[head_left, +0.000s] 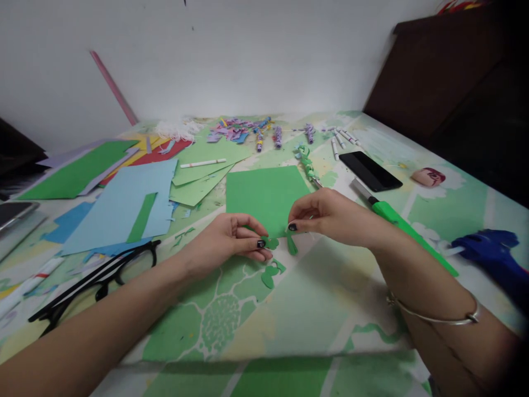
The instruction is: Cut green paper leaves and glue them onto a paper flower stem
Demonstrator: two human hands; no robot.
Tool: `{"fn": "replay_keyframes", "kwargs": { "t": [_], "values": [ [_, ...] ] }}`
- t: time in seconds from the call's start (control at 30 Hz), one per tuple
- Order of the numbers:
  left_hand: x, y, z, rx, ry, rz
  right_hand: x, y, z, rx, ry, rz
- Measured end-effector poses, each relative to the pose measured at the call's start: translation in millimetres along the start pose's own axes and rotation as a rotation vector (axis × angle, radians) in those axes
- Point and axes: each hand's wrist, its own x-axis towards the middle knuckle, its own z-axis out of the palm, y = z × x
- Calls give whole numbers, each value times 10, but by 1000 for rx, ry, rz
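Near the middle of the table, my left hand (pixel 243 238) pinches a small green paper cutout (pixel 271 243) between thumb and fingers. Just to the right, my right hand (pixel 320 215) is closed on a narrow green paper strip (pixel 292 245) that hangs down from the fingertips. A gap separates the two pieces. Another green paper scrap (pixel 269 275) lies on the tablecloth below them. Directly behind both hands rests a square green sheet (pixel 264 190), its near right part covered by my right hand.
Coloured sheets (pixel 128 187) and black glasses (pixel 103 281) lie left. A phone (pixel 371 170), a green utility knife (pixel 407 231) and a blue glue gun (pixel 491 248) lie right. At the back are markers (pixel 347 138), curled paper rolls (pixel 278 137) and paper scraps (pixel 231 130).
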Motion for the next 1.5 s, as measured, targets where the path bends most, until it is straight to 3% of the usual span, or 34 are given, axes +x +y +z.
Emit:
{"fn": "replay_keyframes", "kwargs": {
  "t": [0.13, 0.3, 0.63, 0.87, 1.17, 1.5],
  "values": [
    [0, -5, -15, 22, 28, 63, 5, -66, 72, 241, -95, -44],
    [1, -3, -17, 92, 77, 129, 27, -63, 136, 434, -134, 38],
    [36, -13, 21, 129, 127, 148, 77, -42, 196, 505, -127, 98],
    [48, -79, 68, 221, 160, 258, 90, -5, 193, 305, 2, 66],
    [22, -97, 143, 171, 242, 358, 79, -79, 243, 665, -71, 85],
    [10, -96, 147, 155, 354, 443, 75, -102, 259, 751, -64, 86]
  ]
}}
